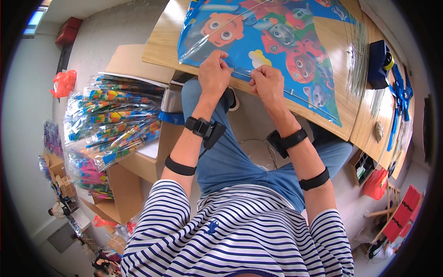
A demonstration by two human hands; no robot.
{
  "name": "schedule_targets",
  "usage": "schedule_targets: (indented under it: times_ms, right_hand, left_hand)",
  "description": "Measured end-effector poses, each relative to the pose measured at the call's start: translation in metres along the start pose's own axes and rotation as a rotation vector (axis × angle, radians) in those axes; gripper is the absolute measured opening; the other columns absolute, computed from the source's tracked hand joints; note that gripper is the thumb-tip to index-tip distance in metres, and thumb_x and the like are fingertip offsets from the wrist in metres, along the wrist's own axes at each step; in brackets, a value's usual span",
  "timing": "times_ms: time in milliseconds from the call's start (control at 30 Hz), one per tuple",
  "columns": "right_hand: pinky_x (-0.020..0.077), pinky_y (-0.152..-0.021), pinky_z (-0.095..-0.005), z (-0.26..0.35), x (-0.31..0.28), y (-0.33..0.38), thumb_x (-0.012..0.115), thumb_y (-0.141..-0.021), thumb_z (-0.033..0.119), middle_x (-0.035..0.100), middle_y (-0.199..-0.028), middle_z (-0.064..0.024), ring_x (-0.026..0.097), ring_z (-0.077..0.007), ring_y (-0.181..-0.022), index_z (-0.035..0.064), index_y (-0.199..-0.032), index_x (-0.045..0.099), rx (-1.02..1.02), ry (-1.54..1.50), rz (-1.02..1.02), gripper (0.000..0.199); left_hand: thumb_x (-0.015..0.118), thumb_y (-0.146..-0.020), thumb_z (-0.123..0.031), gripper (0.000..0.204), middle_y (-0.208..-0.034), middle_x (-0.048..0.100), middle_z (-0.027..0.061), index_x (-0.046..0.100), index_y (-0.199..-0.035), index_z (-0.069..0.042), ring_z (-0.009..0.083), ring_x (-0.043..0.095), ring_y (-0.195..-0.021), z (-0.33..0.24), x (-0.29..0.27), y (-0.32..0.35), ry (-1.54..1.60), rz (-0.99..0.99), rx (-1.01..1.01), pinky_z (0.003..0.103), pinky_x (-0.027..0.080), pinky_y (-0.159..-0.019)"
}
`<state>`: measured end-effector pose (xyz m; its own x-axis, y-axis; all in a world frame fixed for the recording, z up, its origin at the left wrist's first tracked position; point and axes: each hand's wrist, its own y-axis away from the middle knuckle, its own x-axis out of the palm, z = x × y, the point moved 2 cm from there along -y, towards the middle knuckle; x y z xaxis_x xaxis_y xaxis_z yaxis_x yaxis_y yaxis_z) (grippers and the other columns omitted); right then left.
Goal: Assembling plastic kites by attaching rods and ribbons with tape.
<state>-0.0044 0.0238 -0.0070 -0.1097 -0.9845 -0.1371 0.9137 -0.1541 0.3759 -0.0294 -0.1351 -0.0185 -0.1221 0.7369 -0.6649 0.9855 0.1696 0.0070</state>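
Blue printed sheet point(240, 51) lies on the wooden table point(161, 41), in front of the seated person, its near border running close along the table's edge. Glossy film; cartoon faces.

Left hand point(215, 74): at that border, fingers curled in. Can't tell from here whether the fingertips pinch film or only rest against it. Right hand point(269, 85): just beside it, thumb and forefinger closed together, seemingly on the border. A thin pale strip point(241, 74) shows between the hands.

Risks, as I judge them: the film looks slick and light, so uneven pull could wrinkle or tear the border. A loose pinch might let the strip slip away. With the border so near the table's edge, a tug toward the lap could drag the sheet off. Loose thin rods point(357, 60) lie at the right side; a sideways sweep of the sheet could scatter them.
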Motion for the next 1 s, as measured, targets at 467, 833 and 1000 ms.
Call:
schedule_targets:
  times_ms: [467, 833, 1000]
  right_hand:
    - [0.0461, -0.046, -0.0253, -0.019, -0.011, -0.010, 0.064, -0.081, 0.010, 0.061, -0.061, -0.0053, 0.055, -0.0095, -0.048, -0.0021, -0.077, 0.066, -0.141, 0.203, -0.096, 0.013]
    - [0.0461, -0.051, -0.0308, 0.001, -0.045, 0.003, 0.063, -0.078, 0.013, 0.062, -0.058, -0.0084, 0.057, -0.0147, -0.050, -0.0022, -0.072, 0.066, -0.063, 0.135, -0.120, 0.017]
    - [0.0424, -0.044, -0.0256, -0.005, -0.058, 0.017, 0.063, -0.079, 0.012, 0.059, -0.057, -0.0061, 0.053, -0.0106, -0.046, -0.0027, -0.071, 0.065, -0.027, 0.100, -0.071, 0.017]
  left_hand:
    - [0.076, -0.069, -0.003, 0.032, -0.069, 0.064, 0.0041, 0.064, -0.098, -0.009, 0.0250, 0.063, -0.071, 0.000, -0.001, -0.005, -0.030, 0.031, 0.000, 0.039, 0.049, -0.067]
    - [0.079, -0.068, -0.004, 0.037, -0.069, 0.062, 0.0024, 0.063, -0.100, -0.009, 0.0225, 0.062, -0.069, 0.000, -0.002, -0.005, -0.030, 0.068, -0.026, 0.036, 0.049, -0.067]
    - [0.079, -0.067, 0.000, 0.038, -0.068, 0.062, 0.0022, 0.064, -0.102, -0.006, 0.0165, 0.060, -0.066, -0.002, -0.003, -0.006, 0.006, 0.068, -0.037, 0.032, 0.048, -0.066]
